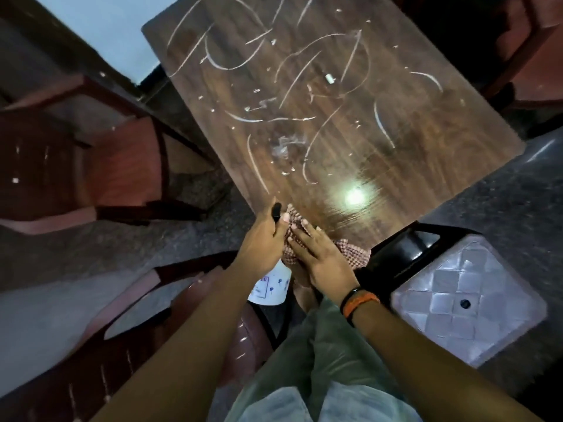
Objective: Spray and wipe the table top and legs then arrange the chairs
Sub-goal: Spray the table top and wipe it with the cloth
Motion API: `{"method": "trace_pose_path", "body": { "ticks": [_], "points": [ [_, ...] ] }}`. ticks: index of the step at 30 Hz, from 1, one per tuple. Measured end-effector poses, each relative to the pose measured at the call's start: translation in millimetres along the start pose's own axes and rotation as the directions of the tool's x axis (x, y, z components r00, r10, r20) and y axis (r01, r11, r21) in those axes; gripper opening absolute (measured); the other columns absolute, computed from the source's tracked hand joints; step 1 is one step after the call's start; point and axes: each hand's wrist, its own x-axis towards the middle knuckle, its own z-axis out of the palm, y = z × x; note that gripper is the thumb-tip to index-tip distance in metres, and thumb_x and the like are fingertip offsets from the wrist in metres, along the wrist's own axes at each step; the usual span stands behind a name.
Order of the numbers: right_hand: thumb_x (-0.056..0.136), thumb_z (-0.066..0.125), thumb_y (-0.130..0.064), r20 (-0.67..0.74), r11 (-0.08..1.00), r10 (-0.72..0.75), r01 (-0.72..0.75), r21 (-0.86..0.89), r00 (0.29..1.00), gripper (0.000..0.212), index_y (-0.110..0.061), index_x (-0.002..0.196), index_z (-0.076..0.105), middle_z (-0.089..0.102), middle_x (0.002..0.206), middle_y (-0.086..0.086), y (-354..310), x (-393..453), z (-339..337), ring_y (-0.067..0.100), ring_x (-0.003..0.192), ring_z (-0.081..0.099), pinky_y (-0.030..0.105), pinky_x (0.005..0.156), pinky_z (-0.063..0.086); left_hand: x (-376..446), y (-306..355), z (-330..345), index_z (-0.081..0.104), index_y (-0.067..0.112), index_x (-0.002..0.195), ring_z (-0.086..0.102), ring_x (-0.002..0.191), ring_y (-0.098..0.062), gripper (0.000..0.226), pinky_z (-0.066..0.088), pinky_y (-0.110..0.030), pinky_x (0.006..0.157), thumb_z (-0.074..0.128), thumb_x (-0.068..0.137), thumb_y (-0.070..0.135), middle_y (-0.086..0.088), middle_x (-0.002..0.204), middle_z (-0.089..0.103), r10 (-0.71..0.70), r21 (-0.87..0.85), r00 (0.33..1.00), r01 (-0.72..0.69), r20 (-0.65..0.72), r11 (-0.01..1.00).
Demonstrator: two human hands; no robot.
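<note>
A dark wooden table top (320, 117) stretches ahead, streaked with pale chalk-like marks and wet smears. At its near corner my left hand (262, 239) grips a white spray bottle (271, 286) by its black trigger head, nozzle up. My right hand (320, 257) lies flat, fingers straight, on a checked red-and-white cloth (353, 255) that rests on the table's near edge. Part of the cloth is hidden under my hands.
A red-brown plastic chair (100, 153) stands to the left of the table, another (152, 315) sits close in front of me at lower left. A pale plastic stool (469, 300) with a black frame is at right. More chairs (530, 56) stand at far right.
</note>
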Motion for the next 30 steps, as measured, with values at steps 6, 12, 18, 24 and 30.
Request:
{"method": "trace_pose_path", "body": {
  "ticks": [6,12,18,24,30],
  "points": [
    [0.108,0.050,-0.019,0.152,0.936,-0.330,0.344,-0.074,0.932,0.053,-0.015,0.160,0.045,0.031,0.175,0.011,-28.5,-0.3,36.9,0.036,0.166,0.012,0.054,0.133,0.020,-19.4,-35.0,-8.4,0.028,0.025,0.173,0.045,0.156,-0.022,0.067,0.036,-0.042,0.128,0.041,0.114,0.055,-0.004,0.171,0.045,-0.051,-0.081,0.998,0.047,-0.039,0.996],
    [0.105,0.047,-0.010,0.016,0.966,-0.248,0.249,-0.077,0.969,0.053,-0.022,0.157,0.050,0.044,0.169,0.009,13.5,-0.5,2.6,0.029,0.161,0.031,0.047,0.134,0.021,-14.0,-45.2,-16.5,0.024,0.033,0.173,0.074,0.115,-0.025,0.066,0.058,-0.051,0.106,0.037,0.113,0.059,-0.004,0.152,0.064,-0.029,-0.115,0.999,0.027,-0.021,0.993],
    [0.105,0.059,-0.003,-0.228,0.948,0.315,-0.318,0.021,0.921,0.051,-0.016,0.154,0.058,0.045,0.167,0.010,108.8,14.2,-54.2,0.032,0.160,0.033,0.047,0.135,0.016,-5.5,-33.4,-12.0,0.027,0.036,0.172,0.077,0.086,-0.022,0.068,0.064,-0.046,0.090,0.038,0.110,0.063,-0.007,0.133,0.070,0.040,-0.193,0.999,-0.043,-0.018,0.980],
    [0.108,0.054,-0.008,-0.368,0.778,0.613,-0.615,0.128,0.699,0.038,-0.008,0.144,0.065,0.050,0.163,0.017,208.6,43.5,-107.4,0.042,0.158,0.032,0.060,0.131,0.018,19.7,-6.2,-15.4,0.040,0.030,0.166,0.064,0.057,-0.011,0.058,0.065,-0.047,0.075,0.038,0.113,0.053,-0.002,0.110,0.074,0.068,-0.194,0.997,-0.072,-0.028,0.978],
    [0.107,0.053,-0.009,-0.398,0.719,0.673,-0.678,0.154,0.623,0.040,-0.008,0.146,0.064,0.048,0.164,0.016,225.1,54.7,-119.2,0.040,0.159,0.032,0.055,0.133,0.016,48.1,0.9,-25.4,0.035,0.035,0.168,0.063,0.065,-0.015,0.071,0.062,-0.057,0.075,0.033,0.106,0.069,-0.002,0.098,0.072,0.079,-0.138,0.997,-0.078,-0.003,0.987]
  ]
}}
